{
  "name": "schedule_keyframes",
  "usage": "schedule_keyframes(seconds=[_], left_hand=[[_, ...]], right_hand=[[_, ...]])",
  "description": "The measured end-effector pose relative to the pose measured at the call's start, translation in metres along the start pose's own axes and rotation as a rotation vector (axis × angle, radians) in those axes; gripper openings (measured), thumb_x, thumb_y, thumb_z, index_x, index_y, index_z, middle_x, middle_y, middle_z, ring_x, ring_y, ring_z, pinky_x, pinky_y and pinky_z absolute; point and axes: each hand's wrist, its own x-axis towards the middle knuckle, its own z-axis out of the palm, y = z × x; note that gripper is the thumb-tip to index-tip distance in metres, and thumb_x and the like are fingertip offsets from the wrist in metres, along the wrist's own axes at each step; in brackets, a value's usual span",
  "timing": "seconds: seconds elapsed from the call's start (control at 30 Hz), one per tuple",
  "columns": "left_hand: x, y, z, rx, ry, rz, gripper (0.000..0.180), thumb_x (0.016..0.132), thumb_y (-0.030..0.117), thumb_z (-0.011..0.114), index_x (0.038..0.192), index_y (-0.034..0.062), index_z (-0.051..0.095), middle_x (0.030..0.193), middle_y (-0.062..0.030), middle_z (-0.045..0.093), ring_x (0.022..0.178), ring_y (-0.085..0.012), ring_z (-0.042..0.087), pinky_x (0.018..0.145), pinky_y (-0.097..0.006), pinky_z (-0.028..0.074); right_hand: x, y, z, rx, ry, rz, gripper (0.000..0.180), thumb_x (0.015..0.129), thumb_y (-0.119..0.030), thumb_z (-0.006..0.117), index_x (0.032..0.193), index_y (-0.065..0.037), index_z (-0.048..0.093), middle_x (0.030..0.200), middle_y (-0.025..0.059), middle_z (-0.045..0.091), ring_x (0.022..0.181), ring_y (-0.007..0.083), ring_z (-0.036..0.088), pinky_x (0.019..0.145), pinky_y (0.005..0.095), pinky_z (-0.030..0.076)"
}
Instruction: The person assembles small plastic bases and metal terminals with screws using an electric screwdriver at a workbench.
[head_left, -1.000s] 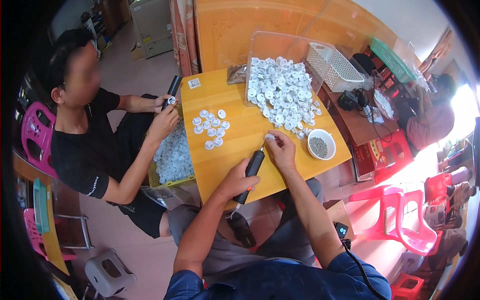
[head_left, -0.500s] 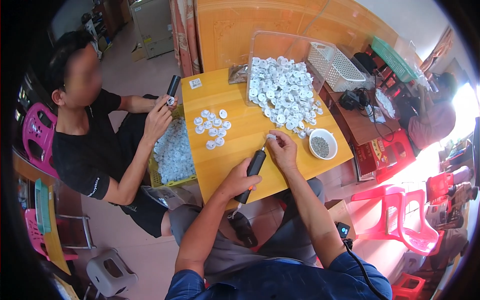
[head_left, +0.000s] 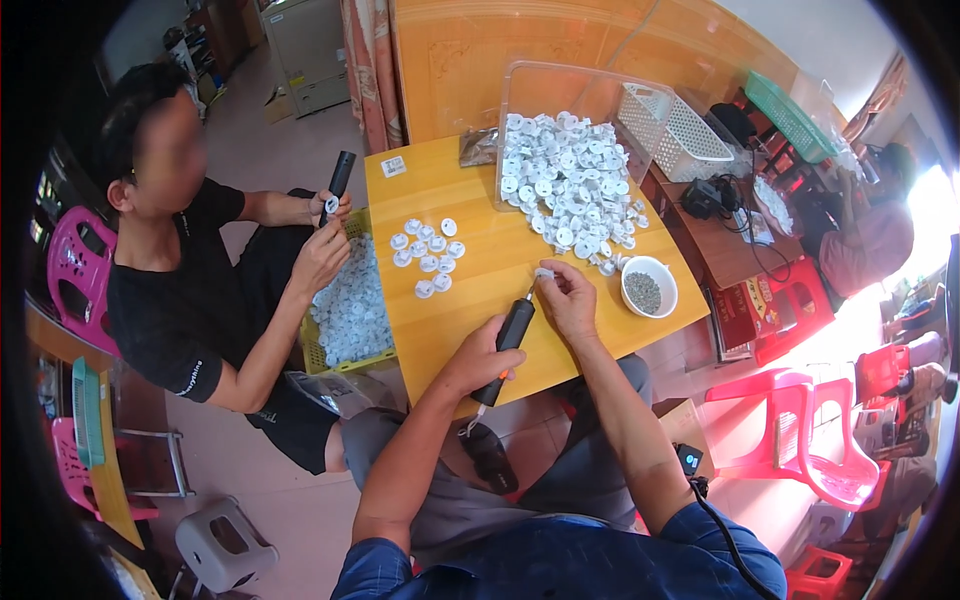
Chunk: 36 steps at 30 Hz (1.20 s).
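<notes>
My left hand (head_left: 478, 362) is wrapped round a black electric screwdriver (head_left: 516, 324), its bit pointing up and away from me. In the fingertips of my right hand (head_left: 570, 302) is a small white plastic piece (head_left: 543, 274), partly hidden by the fingers. The bit's tip meets this piece, or comes very near it; any screw there is too small to see. Just right of my right hand stands a white bowl (head_left: 671, 298) with small metal screws (head_left: 642, 291) in it. Left of the screwdriver, several round white pieces (head_left: 428, 264) lie spread on the yellow table (head_left: 420, 345).
A clear bin (head_left: 508, 85) lies at the table's far side, white pieces (head_left: 570, 180) spilling from it. At left a co-worker (head_left: 170, 270) holds a black screwdriver (head_left: 341, 173) and a white piece above a yellow crate (head_left: 315, 350). A pink chair (head_left: 775, 425) stands at right.
The co-worker's hands and screwdriver have shifted slightly left and down. The whole view has moved a little; my hands keep the same hold on the screwdriver and the white piece.
</notes>
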Motion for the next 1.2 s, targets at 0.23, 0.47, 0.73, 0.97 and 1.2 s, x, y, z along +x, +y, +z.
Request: schedule_keyframes(seconds=[0.23,0.47,0.73,0.97,1.2], left_hand=[[-0.002,0.005,0.001,0.000,-0.001,-0.022,0.058,0.079,0.016,0.068,0.130,-0.0036,0.050,0.089,-0.0063,0.056,0.064,-0.0145,0.061,0.059,-0.029,0.052],[-0.001,0.004,0.001,-0.011,-0.015,-0.008,0.057,0.079,0.016,0.068,0.130,-0.0038,0.050,0.088,-0.0063,0.056,0.063,-0.0138,0.060,0.058,-0.028,0.052],[-0.003,0.002,-0.003,-0.023,-0.021,-0.004,0.057,0.079,0.015,0.068,0.130,-0.0032,0.049,0.087,-0.0057,0.056,0.061,-0.0135,0.060,0.057,-0.028,0.051],[-0.001,0.000,-0.001,-0.034,-0.030,-0.006,0.061,0.083,0.012,0.068,0.138,0.0001,0.045,0.083,-0.0036,0.056,0.061,-0.0123,0.060,0.053,-0.026,0.049],[-0.002,-0.002,-0.002,-0.033,-0.042,-0.001,0.059,0.083,0.012,0.067,0.136,-0.0006,0.045,0.081,-0.0034,0.055,0.060,-0.0122,0.060,0.053,-0.026,0.048]], right_hand=[[-0.001,-0.002,-0.001,-0.016,-0.009,0.014,0.021,0.087,-0.006,0.074,0.108,-0.004,0.074,0.083,-0.0037,0.063,0.069,0.0031,0.053,0.063,0.0199,0.047],[0.000,-0.002,-0.002,0.000,-0.011,-0.002,0.020,0.087,-0.004,0.073,0.108,-0.004,0.073,0.087,-0.0031,0.064,0.071,0.0033,0.055,0.064,0.0198,0.048],[-0.001,-0.001,-0.001,-0.053,-0.038,-0.061,0.022,0.091,-0.004,0.070,0.114,-0.002,0.070,0.085,-0.0022,0.065,0.073,0.0042,0.057,0.066,0.0200,0.049],[-0.001,-0.006,-0.005,-0.132,-0.052,-0.137,0.020,0.091,-0.004,0.070,0.111,-0.003,0.071,0.093,-0.0009,0.066,0.077,0.0055,0.059,0.069,0.0213,0.051],[-0.001,-0.010,-0.002,-0.082,-0.034,-0.132,0.015,0.088,-0.003,0.072,0.103,-0.004,0.074,0.096,0.0026,0.069,0.078,0.0086,0.061,0.071,0.0238,0.051]])
